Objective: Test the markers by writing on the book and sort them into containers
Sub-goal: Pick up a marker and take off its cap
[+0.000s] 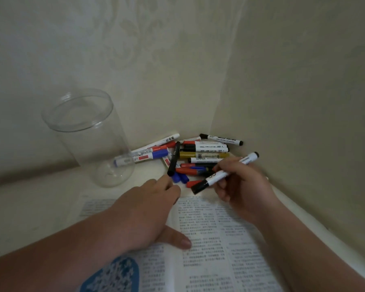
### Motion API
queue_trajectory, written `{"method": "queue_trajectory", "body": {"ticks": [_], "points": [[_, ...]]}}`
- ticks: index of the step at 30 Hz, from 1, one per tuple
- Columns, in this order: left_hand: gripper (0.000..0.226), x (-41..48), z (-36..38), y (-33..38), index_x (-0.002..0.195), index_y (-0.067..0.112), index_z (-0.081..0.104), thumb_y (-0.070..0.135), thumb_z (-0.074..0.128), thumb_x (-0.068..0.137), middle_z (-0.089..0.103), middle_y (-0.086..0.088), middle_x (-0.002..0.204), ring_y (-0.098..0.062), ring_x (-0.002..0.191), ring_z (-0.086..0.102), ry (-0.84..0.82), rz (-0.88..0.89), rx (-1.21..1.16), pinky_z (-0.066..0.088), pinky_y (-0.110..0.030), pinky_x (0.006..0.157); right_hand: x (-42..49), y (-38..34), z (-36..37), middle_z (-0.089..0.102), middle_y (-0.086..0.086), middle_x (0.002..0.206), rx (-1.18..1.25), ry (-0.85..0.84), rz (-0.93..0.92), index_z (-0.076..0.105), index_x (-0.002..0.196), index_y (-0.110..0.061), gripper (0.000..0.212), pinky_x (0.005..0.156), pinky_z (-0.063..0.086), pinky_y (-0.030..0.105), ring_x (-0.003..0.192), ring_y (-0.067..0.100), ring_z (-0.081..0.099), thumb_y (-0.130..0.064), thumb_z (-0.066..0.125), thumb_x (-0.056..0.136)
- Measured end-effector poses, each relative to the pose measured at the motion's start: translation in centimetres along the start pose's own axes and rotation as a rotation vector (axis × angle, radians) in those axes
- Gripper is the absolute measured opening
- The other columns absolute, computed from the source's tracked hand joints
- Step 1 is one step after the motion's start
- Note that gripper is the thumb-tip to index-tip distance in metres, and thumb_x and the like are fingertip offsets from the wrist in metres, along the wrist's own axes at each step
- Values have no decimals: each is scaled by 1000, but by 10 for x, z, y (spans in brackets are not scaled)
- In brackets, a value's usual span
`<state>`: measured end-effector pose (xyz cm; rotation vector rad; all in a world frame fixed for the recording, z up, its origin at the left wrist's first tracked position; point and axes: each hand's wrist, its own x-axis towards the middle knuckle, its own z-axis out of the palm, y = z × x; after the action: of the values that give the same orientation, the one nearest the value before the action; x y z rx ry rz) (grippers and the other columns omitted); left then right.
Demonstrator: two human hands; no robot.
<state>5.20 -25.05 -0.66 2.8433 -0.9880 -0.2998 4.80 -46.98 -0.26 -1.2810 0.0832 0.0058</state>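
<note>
An open book with printed columns lies on the white table in front of me. My right hand grips a white marker with a black cap, cap end pointing down-left just above the book's top edge. My left hand lies on the left page with its thumb spread onto the right page; its fingertips reach the near edge of the marker pile. The pile holds several red, blue, black, white and one olive marker in the wall corner. A black marker lies across it.
A tall clear plastic jar stands upright at the left of the pile, with nothing seen inside it. Patterned walls close the corner at the back and right. A blue and white patterned patch shows at the bottom edge.
</note>
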Motion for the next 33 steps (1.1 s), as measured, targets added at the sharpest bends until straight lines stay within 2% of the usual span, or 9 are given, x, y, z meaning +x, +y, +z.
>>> {"method": "queue_trajectory", "body": {"ticks": [4, 8, 13, 16, 19, 21, 26, 29, 33], "points": [[72, 2, 1, 4, 114, 46, 37, 91, 55, 61, 37, 26, 109, 3, 93, 44, 120, -40, -139, 36, -20, 68, -2, 1, -10, 66, 21, 70, -85, -187, 78, 75, 81, -2, 10, 49, 52, 31, 57, 28, 64, -10, 69, 77], [51, 7, 3, 11, 127, 50, 39, 77, 43, 84, 47, 32, 107, 11, 91, 49, 349, 58, -276, 39, -13, 70, -4, 10, -13, 70, 23, 83, -210, -319, 22, 76, 90, -6, 35, 73, 57, 37, 75, 30, 69, -22, 92, 63], [22, 17, 21, 9, 121, 42, 48, 44, 37, 103, 54, 27, 103, 4, 96, 50, 392, 138, -321, 41, -15, 78, -7, 13, 0, 75, 19, 88, -318, -225, -140, 76, 88, -7, 13, 72, 57, 29, 80, 26, 73, -9, 80, 76], [12, 18, 17, 7, 110, 50, 31, 41, 37, 104, 43, 32, 90, 15, 94, 48, 341, 119, -406, 38, -8, 75, -9, 12, 6, 76, 14, 91, -421, -232, -215, 76, 93, -7, 14, 77, 59, 32, 85, 27, 73, -9, 76, 79], [7, 15, 13, 6, 108, 48, 33, 45, 35, 103, 50, 25, 88, 11, 91, 51, 293, 138, -488, 39, -7, 71, -9, 10, 7, 77, 6, 88, -456, -225, -241, 76, 93, -8, 16, 71, 56, 24, 79, 17, 73, -12, 75, 77], [4, 14, 12, 6, 107, 48, 36, 47, 36, 103, 55, 20, 83, 5, 87, 55, 270, 166, -526, 41, -10, 68, -9, 11, 7, 77, 10, 87, -400, -245, -235, 77, 91, -8, 15, 69, 57, 27, 77, 22, 72, -14, 76, 77], [10, 14, 11, 5, 108, 40, 46, 46, 41, 102, 62, 15, 78, -5, 68, 59, 277, 217, -579, 43, -18, 58, -5, 17, 4, 73, 27, 92, -262, -303, -195, 77, 91, -10, 25, 72, 60, 41, 82, 46, 69, -26, 84, 74], [10, 12, 6, 4, 110, 41, 50, 43, 47, 101, 60, 28, 72, 1, 56, 55, 277, 213, -620, 38, -15, 53, -3, 17, 0, 70, 31, 91, -242, -336, -204, 75, 93, -8, 27, 70, 59, 40, 78, 44, 69, -25, 85, 76], [58, 9, 1, -5, 131, 52, 32, 75, 52, 81, 56, 22, 67, 0, 56, 52, 211, 116, -513, 33, -18, 51, -1, 9, -4, 72, 22, 84, -208, -250, -175, 73, 83, -8, 34, 68, 57, 36, 72, 33, 69, -32, 91, 66]]}}
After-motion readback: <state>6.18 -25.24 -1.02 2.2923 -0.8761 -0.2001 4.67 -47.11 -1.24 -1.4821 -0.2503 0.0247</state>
